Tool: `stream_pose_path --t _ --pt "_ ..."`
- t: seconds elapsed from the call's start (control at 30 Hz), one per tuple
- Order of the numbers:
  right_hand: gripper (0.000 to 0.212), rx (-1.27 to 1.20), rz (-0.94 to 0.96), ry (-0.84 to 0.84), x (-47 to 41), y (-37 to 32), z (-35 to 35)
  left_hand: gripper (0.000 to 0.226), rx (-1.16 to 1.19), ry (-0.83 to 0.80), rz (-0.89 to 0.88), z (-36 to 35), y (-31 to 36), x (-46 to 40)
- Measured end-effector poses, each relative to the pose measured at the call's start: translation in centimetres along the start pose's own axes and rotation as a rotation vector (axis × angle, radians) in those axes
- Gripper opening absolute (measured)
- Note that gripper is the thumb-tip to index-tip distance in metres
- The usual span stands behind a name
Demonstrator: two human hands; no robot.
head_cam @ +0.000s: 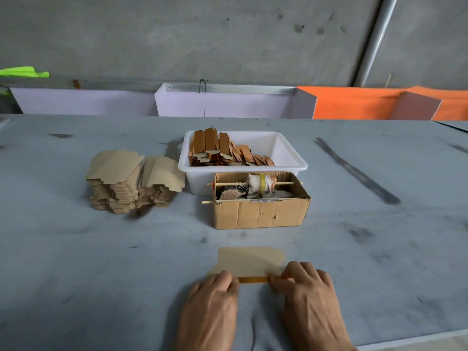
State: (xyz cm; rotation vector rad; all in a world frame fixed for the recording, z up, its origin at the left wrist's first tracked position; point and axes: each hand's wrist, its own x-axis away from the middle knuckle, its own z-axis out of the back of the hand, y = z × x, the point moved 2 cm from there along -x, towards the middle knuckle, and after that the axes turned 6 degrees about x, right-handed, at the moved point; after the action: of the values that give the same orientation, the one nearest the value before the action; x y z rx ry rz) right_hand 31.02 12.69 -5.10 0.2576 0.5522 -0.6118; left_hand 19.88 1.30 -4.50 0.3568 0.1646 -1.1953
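A paper blank (249, 259) is laid flat at lower centre, long axis left to right. Its folded near edge is pinched at both ends by the bunched fingers of the left hand (212, 307) and right hand (311, 300). A cardboard box (260, 214) and white tub (291, 158) are set above it, with a stack of blanks (131, 181) at upper left. Bare tabletop (101, 262) is left on both sides.

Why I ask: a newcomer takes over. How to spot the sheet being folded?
On the grey table, look in front of the cardboard box. One tan sheet lies there, left hand and right hand holding its near edge. Unlike the stack at left, it lies alone, showing an orange strip.
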Motion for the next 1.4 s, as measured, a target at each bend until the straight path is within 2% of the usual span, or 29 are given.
stream_pose_path --t 0.1,0.17,0.2,0.27,0.37,0.47,0.53,0.57,0.67,0.73,0.8,0.9,0.97,1.13,1.2,1.3,1.4 --pt "0.021 -0.043 -0.043 -0.071 0.0 1.1 0.3 0.043 0.078 -0.034 0.011 0.7 -0.7 0.6" --pt "0.029 -0.068 -0.051 -0.139 -0.3 1.4 0.8 0.031 0.138 -0.105 0.008 1.6 -1.2 0.8" --pt "0.036 -0.094 -0.067 -0.157 -0.6 1.5 1.0 0.033 0.112 -0.147 0.027 1.7 -1.7 0.4" --pt "0.037 -0.182 -0.113 -0.155 -1.6 1.4 1.2 0.04 0.066 -0.115 0.053 1.5 -2.2 0.1" --pt "0.03 -0.305 -0.193 -0.159 -4.0 0.9 1.1 0.023 0.244 -0.133 0.024 2.0 -1.1 0.1" --pt "0.032 -0.283 -0.142 -0.29 -6.0 0.5 -0.5 0.033 0.213 -0.118 -0.025 1.9 -0.1 0.2" --pt "0.037 -0.257 -0.117 -0.421 -7.0 0.3 -1.7 0.058 0.27 -0.112 0.045 1.8 -0.3 -0.4" --pt "0.039 -0.234 -0.104 -0.471 -7.4 0.3 -2.1 0.062 0.258 -0.044 0.072 1.4 -0.9 -0.7" --pt "0.036 -0.229 -0.076 -0.569 -8.2 0.6 -2.8 0.053 0.245 0.071 0.152 1.6 -2.2 -2.6" --pt "0.028 -0.266 -0.046 -0.588 -8.6 0.8 -2.9 0.041 0.241 0.118 0.214 1.7 -3.1 -4.5" --pt "0.021 -0.28 -0.011 -0.595 -8.8 0.8 -3.0 0.036 0.211 0.034 0.234 1.2 -3.5 -6.7" --pt "0.021 -0.302 0.008 -0.594 -8.6 0.9 -3.1 0.044 0.236 -0.17 0.27 0.1 -3.8 -8.7" --pt "0.019 -0.315 0.022 -0.581 -8.4 1.0 -3.2 0.045 0.262 -0.23 0.276 -0.2 -3.9 -9.2" --pt "0.017 -0.381 -0.035 -0.501 -7.7 1.4 -3.6 0.027 0.308 -0.327 0.33 0.1 -4.1 -9.4" --pt "0.024 -0.384 -0.044 -0.492 -7.5 1.5 -3.6 0.019 0.329 -0.331 0.338 0.3 -4.0 -9.7" --pt "0.034 -0.379 -0.014 -0.495 -7.7 1.5 -3.5 0.022 0.388 -0.317 0.338 0.4 -4.1 -9.9" --pt "0.028 -0.388 0.02 -0.502 -8.1 1.5 -3.2 0.021 0.442 -0.267 0.331 0.2 -4.7 -9.5"
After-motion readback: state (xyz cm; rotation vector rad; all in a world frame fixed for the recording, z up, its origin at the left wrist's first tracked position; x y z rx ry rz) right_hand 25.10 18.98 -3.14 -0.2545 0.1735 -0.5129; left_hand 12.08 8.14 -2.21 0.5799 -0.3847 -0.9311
